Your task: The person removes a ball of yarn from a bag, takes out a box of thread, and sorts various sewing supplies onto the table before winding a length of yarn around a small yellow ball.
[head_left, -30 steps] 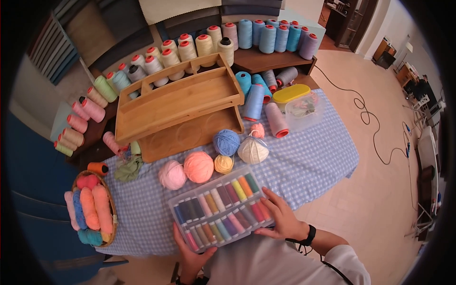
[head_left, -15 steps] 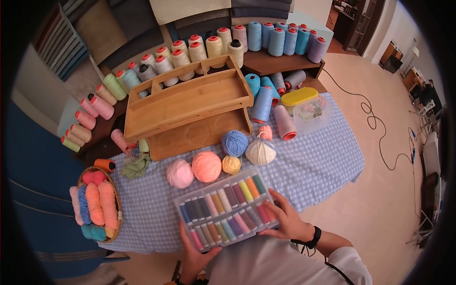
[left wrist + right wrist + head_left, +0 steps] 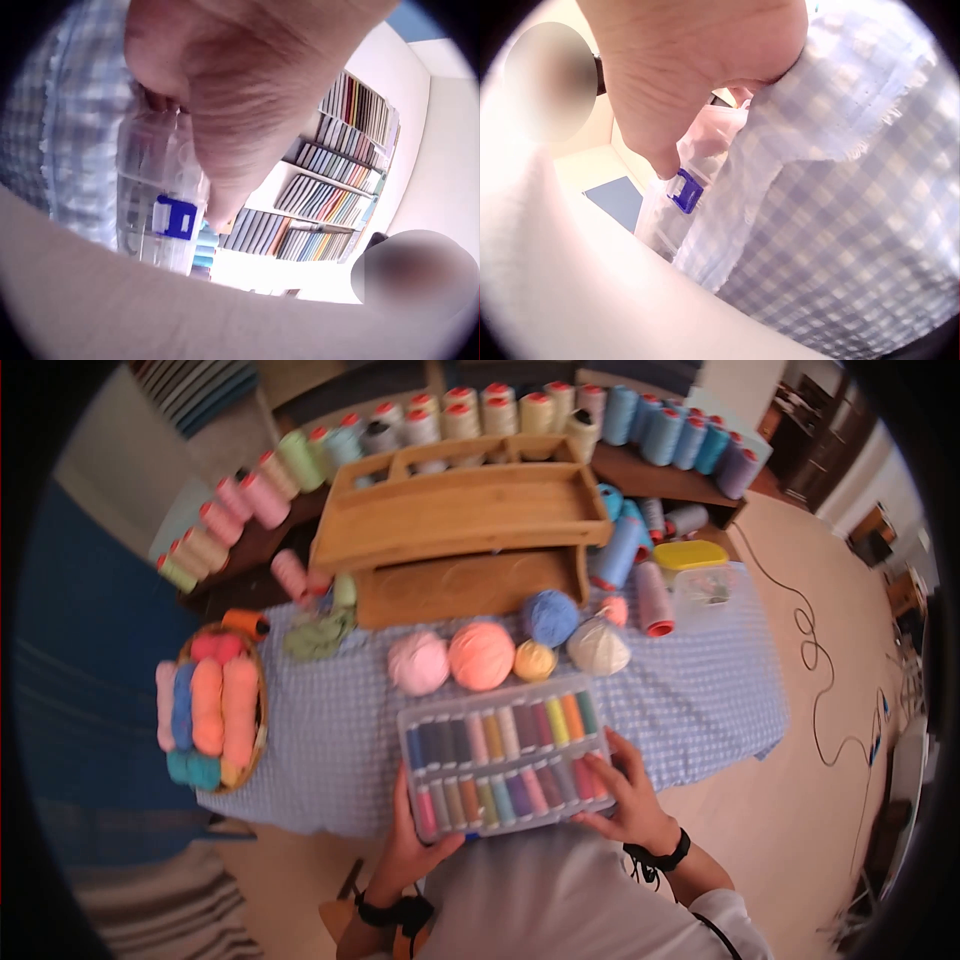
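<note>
A clear plastic case [image 3: 490, 760] with two rows of coloured thread spools is held at the table's front edge in the head view. My left hand [image 3: 412, 850] grips its lower left corner, thumb on the front edge. The right hand [image 3: 636, 805] holds the right end, fingers over the lid. Blue latches show on the case's side, one latch [image 3: 177, 217] by the left hand [image 3: 240, 82] in the left wrist view, another latch [image 3: 685, 191] by the right hand [image 3: 697, 67] in the right wrist view.
Behind the case lie yarn balls [image 3: 482, 655] and a wooden rack [image 3: 460, 515]. A basket of yarn [image 3: 262, 710] stands at the left. Thread cones [image 3: 655, 600] and a yellow-lidded box [image 3: 692, 554] are at the right rear of the checked cloth [image 3: 330, 760].
The head view has shifted, so the table and rack appear farther right and higher. Both hands keep their hold on the case, which looks less tilted in the picture.
</note>
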Demonstrator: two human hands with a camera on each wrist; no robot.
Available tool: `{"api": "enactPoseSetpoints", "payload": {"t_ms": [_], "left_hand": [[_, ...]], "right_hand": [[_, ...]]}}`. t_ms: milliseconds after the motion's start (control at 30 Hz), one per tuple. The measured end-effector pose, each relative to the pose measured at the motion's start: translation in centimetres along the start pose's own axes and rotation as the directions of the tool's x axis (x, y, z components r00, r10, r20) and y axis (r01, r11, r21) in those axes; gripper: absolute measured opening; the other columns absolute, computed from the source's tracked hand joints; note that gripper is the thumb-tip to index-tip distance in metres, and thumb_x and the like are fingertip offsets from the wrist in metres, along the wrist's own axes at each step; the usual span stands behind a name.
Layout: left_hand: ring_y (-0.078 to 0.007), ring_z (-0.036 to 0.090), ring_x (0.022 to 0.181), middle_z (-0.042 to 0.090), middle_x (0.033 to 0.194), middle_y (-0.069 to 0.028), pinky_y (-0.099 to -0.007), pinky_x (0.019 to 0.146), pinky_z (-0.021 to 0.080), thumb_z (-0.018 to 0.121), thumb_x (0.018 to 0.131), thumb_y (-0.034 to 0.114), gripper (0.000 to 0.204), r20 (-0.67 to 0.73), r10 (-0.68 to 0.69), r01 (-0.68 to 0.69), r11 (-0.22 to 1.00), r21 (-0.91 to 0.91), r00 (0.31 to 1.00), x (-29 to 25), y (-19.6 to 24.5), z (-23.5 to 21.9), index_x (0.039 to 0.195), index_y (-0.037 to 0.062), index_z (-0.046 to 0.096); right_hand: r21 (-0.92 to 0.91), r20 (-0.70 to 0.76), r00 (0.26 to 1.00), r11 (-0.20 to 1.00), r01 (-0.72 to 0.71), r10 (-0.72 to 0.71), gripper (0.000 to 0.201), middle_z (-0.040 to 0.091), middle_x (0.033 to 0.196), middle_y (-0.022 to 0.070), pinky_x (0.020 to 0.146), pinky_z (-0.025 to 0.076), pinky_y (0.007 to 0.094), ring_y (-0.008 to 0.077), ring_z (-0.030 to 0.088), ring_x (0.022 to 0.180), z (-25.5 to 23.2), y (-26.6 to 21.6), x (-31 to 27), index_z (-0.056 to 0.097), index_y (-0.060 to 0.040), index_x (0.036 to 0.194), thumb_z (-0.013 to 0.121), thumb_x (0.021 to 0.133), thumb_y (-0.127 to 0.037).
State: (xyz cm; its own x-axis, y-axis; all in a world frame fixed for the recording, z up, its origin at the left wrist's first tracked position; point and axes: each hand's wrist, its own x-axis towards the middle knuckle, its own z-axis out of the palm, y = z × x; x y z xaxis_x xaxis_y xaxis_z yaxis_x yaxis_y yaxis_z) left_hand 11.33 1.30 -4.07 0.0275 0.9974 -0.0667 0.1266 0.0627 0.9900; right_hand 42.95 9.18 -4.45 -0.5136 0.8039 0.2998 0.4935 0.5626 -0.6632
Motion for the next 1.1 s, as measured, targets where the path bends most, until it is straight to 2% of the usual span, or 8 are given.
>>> {"api": "enactPoseSetpoints", "payload": {"t_ms": [167,267,333,433,667,800,1000,1100], "left_hand": [[-0.0278,0.027,0.14,0.021,0.152,-0.0202,-0.0407,0.112,0.026,0.07,0.082,0.011,0.102,-0.003,0.048,-0.047,0.994,0.099,0.999,0.0,-0.5,0.4,0.151,-0.0022,-0.004],[-0.0329,0.027,0.139,0.029,0.147,-0.0214,-0.0451,0.111,0.029,0.075,0.08,0.017,0.092,-0.171,0.23,-0.196,0.961,0.193,0.958,-0.5,-0.5,1.4,0.151,0.006,0.018],[-0.0367,0.032,0.133,0.038,0.136,-0.0135,-0.0499,0.108,0.034,0.079,0.078,0.025,0.067,-0.057,0.695,-0.387,0.464,0.797,0.717,-1.4,-1.7,1.2,0.137,0.0125,0.049],[-0.035,0.04,0.123,0.043,0.123,-0.0092,-0.0503,0.101,0.042,0.083,0.073,0.026,0.04,0.18,0.746,-0.502,0.23,0.834,0.641,-2.0,-2.2,1.4,0.109,0.0211,0.066],[-0.0305,0.047,0.118,0.055,0.12,-0.0098,-0.0457,0.098,0.045,0.074,0.076,0.009,0.021,0.036,0.657,-0.42,0.439,0.794,0.753,-2.0,-3.0,2.3,0.092,0.0128,0.061],[-0.0315,0.05,0.112,0.053,0.117,-0.0097,-0.0494,0.099,0.043,0.078,0.069,0.008,0.026,0.186,0.662,-0.478,0.291,0.829,0.726,-1.7,-3.1,1.8,0.077,0.0118,0.053],[-0.0272,0.054,0.111,0.059,0.112,-0.0087,-0.0512,0.104,0.039,0.08,0.076,0.024,0.03,0.2,0.762,-0.59,0.277,0.759,0.616,-1.7,-3.3,2.1,0.083,0.0117,0.053],[-0.0297,0.055,0.11,0.056,0.114,-0.0108,-0.0542,0.104,0.037,0.085,0.071,0.034,0.043,0.2,0.709,-0.605,0.38,0.7,0.676,-2.3,-3.3,1.2,0.089,0.0123,0.053]], "right_hand": [[0.013,-0.02,1.0,1.0,0.019,-0.018,0.079,0.032,0.144,0.0279,0.089,0.047,0.0418,0.0399,0.049,0.118,0.8,0.6,-0.2,0.05,-0.0081,0.136,0.084,0.07,-0.035],[0.007,-0.026,0.999,1.0,0.021,-0.02,0.078,0.031,0.145,0.0281,0.089,0.047,0.0421,0.0404,0.048,0.12,0.8,0.8,-0.4,0.05,-0.0079,0.135,0.084,0.07,-0.035],[-0.055,-0.066,0.996,0.997,0.056,-0.059,0.08,0.031,0.145,0.0284,0.089,0.047,0.0421,0.0405,0.047,0.121,1.1,1.0,-0.5,0.05,-0.0074,0.135,0.084,0.069,-0.036],[-0.057,-0.065,0.997,0.997,0.043,-0.046,0.081,0.031,0.145,0.0287,0.089,0.047,0.0427,0.0414,0.047,0.122,1.1,1.0,-0.6,0.05,-0.007,0.134,0.084,0.068,-0.037],[-0.055,-0.067,0.997,0.997,0.044,-0.048,0.08,0.033,0.144,0.0296,0.09,0.047,0.0431,0.0421,0.046,0.123,1.2,1.2,-0.7,0.05,-0.0072,0.134,0.084,0.069,-0.04],[-0.054,-0.077,0.996,0.997,0.049,-0.053,0.082,0.033,0.143,0.0296,0.09,0.047,0.0429,0.0415,0.047,0.122,1.3,1.2,-0.8,0.05,-0.0075,0.135,0.085,0.068,-0.04],[-0.042,-0.052,0.998,0.998,0.037,-0.039,0.082,0.034,0.143,0.0278,0.089,0.049,0.0414,0.039,0.05,0.118,0.7,1.0,-0.6,0.054,-0.008,0.133,0.087,0.065,-0.041],[0.029,-0.046,0.999,0.999,0.017,-0.016,0.078,0.036,0.142,0.025,0.089,0.05,0.0403,0.0356,0.053,0.113,-0.2,0.8,-0.2,0.057,-0.0102,0.131,0.087,0.064,-0.039]]}}
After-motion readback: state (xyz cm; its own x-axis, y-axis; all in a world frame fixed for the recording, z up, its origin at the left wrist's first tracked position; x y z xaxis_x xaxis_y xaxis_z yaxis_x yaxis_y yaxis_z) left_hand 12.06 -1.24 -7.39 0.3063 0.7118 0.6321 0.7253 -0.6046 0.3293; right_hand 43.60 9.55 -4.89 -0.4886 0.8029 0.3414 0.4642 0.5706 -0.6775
